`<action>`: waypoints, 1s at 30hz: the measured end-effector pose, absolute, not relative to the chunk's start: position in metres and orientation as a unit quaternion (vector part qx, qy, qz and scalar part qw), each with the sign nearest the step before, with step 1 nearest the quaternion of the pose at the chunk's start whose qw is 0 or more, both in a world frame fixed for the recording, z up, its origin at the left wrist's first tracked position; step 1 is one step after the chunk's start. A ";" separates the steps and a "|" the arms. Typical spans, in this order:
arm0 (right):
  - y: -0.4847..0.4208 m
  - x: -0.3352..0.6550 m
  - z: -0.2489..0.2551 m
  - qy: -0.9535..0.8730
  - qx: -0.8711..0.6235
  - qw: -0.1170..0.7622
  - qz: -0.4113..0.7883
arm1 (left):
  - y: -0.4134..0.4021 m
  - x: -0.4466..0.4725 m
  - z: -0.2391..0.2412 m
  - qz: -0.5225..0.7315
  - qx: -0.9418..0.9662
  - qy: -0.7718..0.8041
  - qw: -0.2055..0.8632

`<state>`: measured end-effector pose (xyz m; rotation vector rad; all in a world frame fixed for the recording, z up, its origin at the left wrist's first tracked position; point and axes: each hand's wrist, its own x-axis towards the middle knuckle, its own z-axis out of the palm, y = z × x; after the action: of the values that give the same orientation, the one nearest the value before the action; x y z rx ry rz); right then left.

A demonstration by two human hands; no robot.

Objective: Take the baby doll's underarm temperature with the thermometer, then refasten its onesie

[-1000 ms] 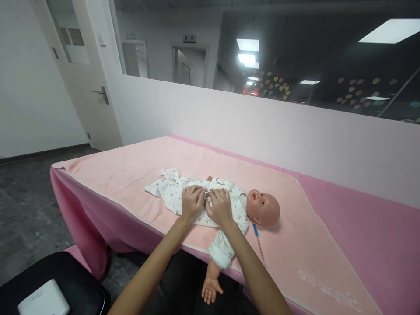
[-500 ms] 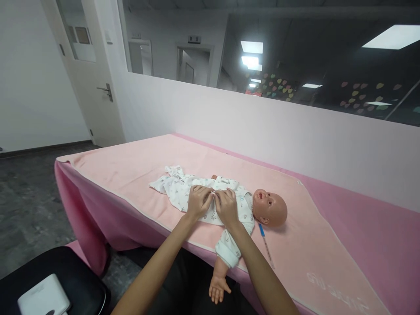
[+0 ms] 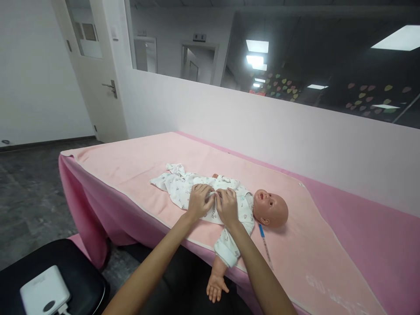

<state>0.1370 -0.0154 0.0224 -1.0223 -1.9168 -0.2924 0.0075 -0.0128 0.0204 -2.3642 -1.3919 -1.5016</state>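
Observation:
A baby doll lies on its back on a pink blanket, head to the right, dressed in a white printed romper. One doll arm hangs over the table's front edge. My left hand and my right hand rest side by side on the doll's chest. Both pinch the romper's front opening, fingers curled on the fabric. A thin blue-tipped thermometer lies on the blanket just below the doll's head.
The table stands against a low pink wall with a glass pane above. A black stool at lower left carries a white device. A white door stands at the left.
The view has drifted slightly, shifting the scene right. My hands have stayed together on the romper's front with only small finger movements.

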 end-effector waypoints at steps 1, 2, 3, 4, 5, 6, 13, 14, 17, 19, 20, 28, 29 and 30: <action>-0.015 0.137 0.022 -0.777 -0.416 0.457 -0.117 | -0.013 0.007 0.020 -0.480 -0.757 -0.444 0.003; -0.015 0.137 0.022 -0.778 -0.417 0.456 -0.114 | -0.012 0.007 0.020 -0.481 -0.757 -0.443 0.001; -0.015 0.137 0.022 -0.779 -0.417 0.454 -0.112 | -0.012 0.007 0.020 -0.481 -0.757 -0.443 0.000; -0.015 0.137 0.022 -0.779 -0.418 0.453 -0.111 | -0.012 0.007 0.020 -0.480 -0.757 -0.444 0.002; -0.016 0.137 0.022 -0.780 -0.419 0.452 -0.110 | -0.011 0.007 0.019 -0.479 -0.757 -0.445 0.003; -0.016 0.137 0.022 -0.780 -0.419 0.451 -0.109 | -0.011 0.007 0.019 -0.478 -0.757 -0.446 0.004; -0.018 0.137 0.024 -0.777 -0.412 0.462 -0.111 | -0.010 0.007 0.018 -0.479 -0.755 -0.448 0.005; -0.018 0.137 0.025 -0.778 -0.411 0.462 -0.111 | -0.010 0.007 0.018 -0.481 -0.753 -0.449 0.005; -0.018 0.137 0.024 -0.781 -0.413 0.455 -0.113 | -0.009 0.007 0.017 -0.490 -0.744 -0.453 0.001; -0.017 0.137 0.024 -0.781 -0.416 0.450 -0.116 | -0.009 0.007 0.017 -0.493 -0.743 -0.453 -0.003; -0.017 0.137 0.023 -0.781 -0.419 0.448 -0.119 | -0.009 0.007 0.017 -0.494 -0.743 -0.452 -0.005; -0.018 0.137 0.022 -0.784 -0.426 0.430 -0.139 | -0.014 0.005 0.019 -0.487 -0.744 -0.457 -0.007; -0.017 0.136 0.023 -0.784 -0.426 0.430 -0.141 | -0.014 0.005 0.019 -0.485 -0.744 -0.459 -0.004; -0.017 0.136 0.023 -0.784 -0.426 0.428 -0.145 | -0.014 0.005 0.019 -0.484 -0.744 -0.460 -0.002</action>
<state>0.1364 -0.0171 0.0228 -1.0630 -1.9568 -0.3631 0.0053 -0.0137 0.0190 -2.3409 -1.4477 -1.5216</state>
